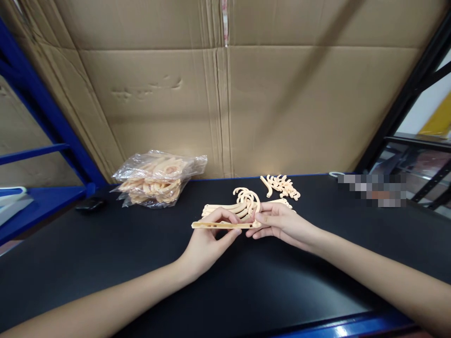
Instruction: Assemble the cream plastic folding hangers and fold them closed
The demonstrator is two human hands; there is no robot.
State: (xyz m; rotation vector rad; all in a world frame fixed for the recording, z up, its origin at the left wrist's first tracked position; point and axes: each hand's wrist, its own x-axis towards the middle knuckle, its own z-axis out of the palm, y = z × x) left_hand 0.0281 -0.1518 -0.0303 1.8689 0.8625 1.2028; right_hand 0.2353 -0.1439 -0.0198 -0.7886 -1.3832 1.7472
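Observation:
My left hand [207, 239] is closed on a beige plastic hanger body [225, 226], held edge-on with small dark slots along it. At the body's right end, my right hand [278, 223] pinches a curved beige hanger hook [259, 209]. The hook's foot touches the body's end; whether it is seated in it I cannot tell. Just behind my hands lies a group of beige hanger pieces [221, 207] on the black table, partly hidden by my fingers. More curved hooks [243, 191] rise above that group. Farther back is a small pile of loose hooks [282, 184].
A clear plastic bag [158, 176] full of beige pieces stands at the back left of the black table [225, 291]. Cardboard [148, 108] walls off the back. Blue frame bars [45, 98] rise on the left, black ones [398, 112] on the right. A dark object [89, 204] lies near the left edge.

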